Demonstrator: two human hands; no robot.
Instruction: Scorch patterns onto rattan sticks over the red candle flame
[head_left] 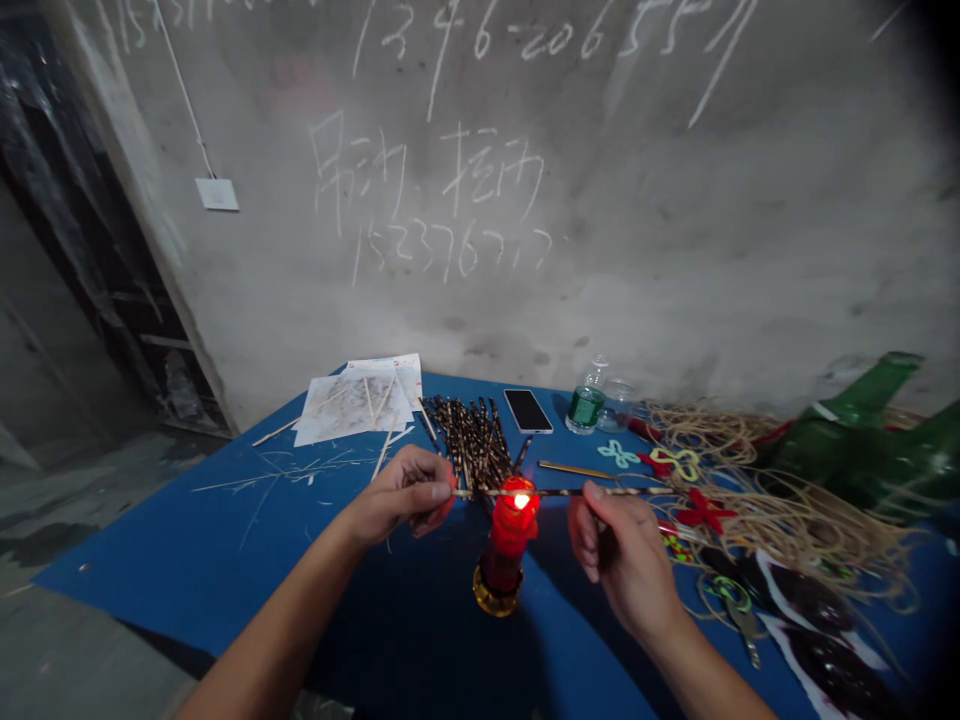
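My left hand (409, 492) pinches one end of a thin stick (559, 492) that is pale with dark scorched bands. Further along it, my right hand (621, 545) grips the stick between thumb and fingers, and its far end sticks out to the right. The stick lies level across the flame of a lit red candle (507, 555), which stands upright on a gold-coloured base. Just behind the candle is a pile of similar dark-banded sticks (469, 440).
Papers (352, 410) with pale sticks lie at the back left of the blue table (225, 545). Behind are a phone (528, 410) and a plastic bottle (586, 400). Tangled cord (795, 520), green glass bottles (832, 430), scissors (741, 625) and knotted ornaments (703, 511) crowd the right.
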